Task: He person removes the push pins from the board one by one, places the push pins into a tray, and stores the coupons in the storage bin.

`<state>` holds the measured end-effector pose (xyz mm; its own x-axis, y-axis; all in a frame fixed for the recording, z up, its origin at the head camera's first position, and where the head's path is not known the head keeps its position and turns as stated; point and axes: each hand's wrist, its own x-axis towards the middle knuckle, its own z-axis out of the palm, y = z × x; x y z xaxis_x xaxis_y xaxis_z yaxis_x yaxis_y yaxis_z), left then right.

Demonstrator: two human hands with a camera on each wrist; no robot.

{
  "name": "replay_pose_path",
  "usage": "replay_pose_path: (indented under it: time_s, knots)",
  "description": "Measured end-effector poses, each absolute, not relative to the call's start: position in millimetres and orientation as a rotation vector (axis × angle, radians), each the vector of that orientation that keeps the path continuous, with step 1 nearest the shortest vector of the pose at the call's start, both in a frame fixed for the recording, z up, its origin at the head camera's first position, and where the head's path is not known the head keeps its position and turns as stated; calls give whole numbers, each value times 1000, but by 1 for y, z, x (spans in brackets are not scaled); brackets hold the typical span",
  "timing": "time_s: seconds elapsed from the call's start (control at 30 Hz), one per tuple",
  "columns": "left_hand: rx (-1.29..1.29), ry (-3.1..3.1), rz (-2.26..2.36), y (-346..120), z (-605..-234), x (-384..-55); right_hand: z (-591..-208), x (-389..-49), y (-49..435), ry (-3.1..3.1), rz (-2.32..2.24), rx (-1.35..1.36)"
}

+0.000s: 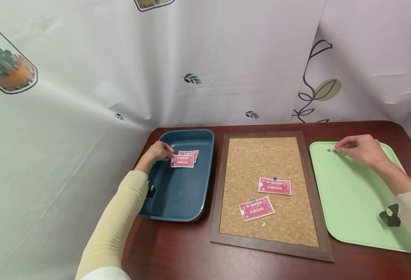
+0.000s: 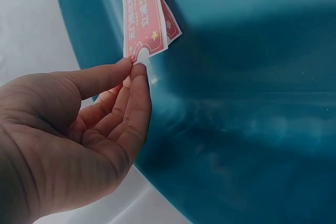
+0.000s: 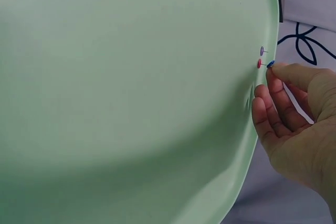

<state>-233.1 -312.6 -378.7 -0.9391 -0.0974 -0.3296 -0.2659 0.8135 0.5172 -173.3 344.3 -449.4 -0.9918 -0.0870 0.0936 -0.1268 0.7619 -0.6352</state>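
Over the blue bin (image 1: 177, 194), my left hand (image 1: 159, 151) pinches one end of a pink paper coupon (image 1: 182, 161) between thumb and fingertips. Behind it, other pink coupons (image 1: 194, 153) overlap in the bin. At the far part of the green tray (image 1: 359, 210), my right hand (image 1: 362, 150) pinches a blue thumbtack (image 3: 270, 64) at its fingertips. A red thumbtack (image 3: 259, 63) and a purple thumbtack (image 3: 262, 51) lie on the tray close beside those fingers.
Between bin and tray lies a wood-framed cork board (image 1: 257, 155). On it, a blue tack (image 1: 275, 179) sits on the upper coupon (image 1: 275, 186) and a green tack (image 1: 253, 200) on the lower, tilted coupon (image 1: 257, 209). A printed cloth (image 1: 226, 58) hangs behind the dark red table (image 1: 261, 264).
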Motion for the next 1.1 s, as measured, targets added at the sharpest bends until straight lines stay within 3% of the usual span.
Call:
replay_pose_path:
  time_s: [1.1]
  knots:
    - [-311,2726,834,-309,-377,-236,-444,-173,355,-2914,1022,77]
